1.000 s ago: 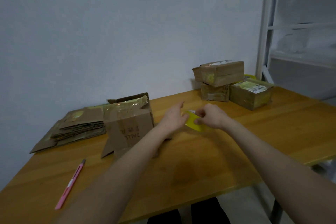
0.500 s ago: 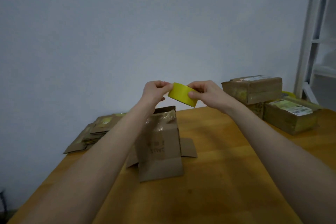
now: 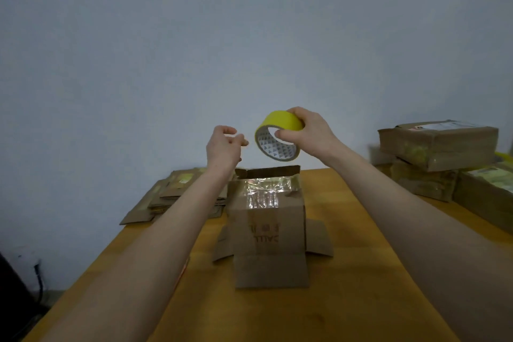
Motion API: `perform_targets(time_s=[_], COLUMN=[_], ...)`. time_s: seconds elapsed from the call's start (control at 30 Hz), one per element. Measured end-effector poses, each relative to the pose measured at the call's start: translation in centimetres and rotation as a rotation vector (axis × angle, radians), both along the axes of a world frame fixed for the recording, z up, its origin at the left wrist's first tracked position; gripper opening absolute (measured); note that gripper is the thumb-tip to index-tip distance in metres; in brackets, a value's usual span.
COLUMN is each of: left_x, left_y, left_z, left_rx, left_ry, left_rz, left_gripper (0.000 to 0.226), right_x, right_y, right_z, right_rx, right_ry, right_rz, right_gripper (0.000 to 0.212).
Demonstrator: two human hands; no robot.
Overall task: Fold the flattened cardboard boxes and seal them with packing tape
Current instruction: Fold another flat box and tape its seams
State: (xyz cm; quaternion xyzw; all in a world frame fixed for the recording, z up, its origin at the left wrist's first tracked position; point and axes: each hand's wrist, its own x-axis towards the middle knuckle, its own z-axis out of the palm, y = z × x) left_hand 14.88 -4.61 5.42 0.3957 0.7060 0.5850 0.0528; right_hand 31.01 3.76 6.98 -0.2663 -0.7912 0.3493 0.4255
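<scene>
— Bare wall (image 3: 194, 36) at the back, wooden table (image 3: 361, 286) underneath. Where is the tape roll (image 3: 277, 121)?

— Up in the air, above the far edge of the half-folded box (image 3: 268, 225) and well clear of it. The right hand (image 3: 311, 134) grips it, with fingers curled over the yellow outer band and the thumb hooked inside the core.

— Why hold it up there?

— My guess is to find the loose end at eye level before pulling a strip. The left hand (image 3: 223, 147) hovers just beside the roll without touching it, fingers curled in towards the thumb. Whether it pinches a tape end I cannot tell; no strip shows.

— Which way does the roll point?

— Its hole faces the person and tips down to the left, so the axis runs away from the camera and upward.

— And the box?

— It stands straight ahead. The printed side faces the person with the lettering upside down, and shiny tape runs across the top. 1 flap lies flat on the table towards the person, 1 splays out to each side, and 1 sticks up at the far edge. Those loose flaps look like what needs closing and sealing.

— Anything else?

— A pile of flat cardboard (image 3: 177, 197) lies far left, partly behind the left arm. 3 taped boxes (image 3: 435, 144) are stacked far right and are likely finished.
</scene>
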Motion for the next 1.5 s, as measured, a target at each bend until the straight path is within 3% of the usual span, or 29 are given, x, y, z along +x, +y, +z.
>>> perform_targets(time_s=[0.07, 0.17, 0.23, 0.3, 0.37, 0.43, 0.5, 0.57, 0.7, 0.87, 0.93, 1.07, 1.3, 1.5], left_x=[-1.0, -1.5, -1.7, -1.9, -1.9, -1.8, -1.8, -1.9, -2.7, -3.9, -4.0, -4.3, -4.4, -4.3], left_y=[-1.0, -2.3, -2.7, -2.8, -3.1, -3.3, -3.4, -3.2, -3.4, -3.7, -3.3, -2.3, -1.6, -1.2], left_z=[-0.8, -2.5, -3.9, -5.1, -6.2, -7.1, -7.7, -8.1, -8.5, -7.6, -6.9, -6.0, -6.5, -7.3], left_rx=[-0.118, -0.456, -0.605, -0.636, -0.611, -0.572, -0.544, -0.521, -0.415, -0.203, -0.265, -0.464, -0.318, -0.287], left_ry=[0.106, 0.379, 0.523, 0.608, 0.576, 0.493, 0.441, 0.373, 0.139, -0.279, -0.238, -0.117, -0.17, -0.006], left_rz=[-0.055, -0.243, -0.288, -0.279, -0.279, -0.286, -0.285, -0.276, -0.286, -0.23, -0.199, -0.248, -0.14, -0.019], left_gripper=[0.047, 0.072, 0.071, 0.061, 0.051, 0.043, 0.039, 0.041, 0.052, 0.031, 0.028, 0.043, 0.023, 0.033], right_x=[-0.3, -1.0, -1.3, -1.2, -1.1, -1.3, -1.5, -1.9, -2.9, -3.2, -3.3, -3.4, -3.6, -4.9], right_y=[0.9, 1.4, 1.4, 1.2, 1.1, 1.0, 0.7, 0.2, -0.8, -0.4, -0.3, -0.2, -0.4, -0.3], right_z=[-0.6, -1.8, -2.6, -3.2, -3.7, -3.7, -3.1, -2.6, -4.7, -6.0, -5.9, -6.0, -5.8, -5.0], right_rx=[-0.043, -0.11, -0.211, -0.273, -0.287, -0.289, -0.294, -0.285, -0.22, -0.28, -0.262, -0.275, -0.189, -0.085], right_ry=[0.034, -0.002, -0.026, -0.11, -0.163, -0.1, 0.01, -0.001, -0.235, -0.194, -0.201, -0.186, -0.253, -0.348], right_rz=[-0.035, -0.031, 0.027, 0.08, 0.103, 0.087, 0.096, 0.158, 0.235, 0.251, 0.271, 0.293, 0.303, 0.245], right_gripper=[0.036, 0.035, 0.031, 0.03, 0.035, 0.042, 0.038, 0.034, 0.04, 0.043, 0.044, 0.049, 0.047, 0.036])
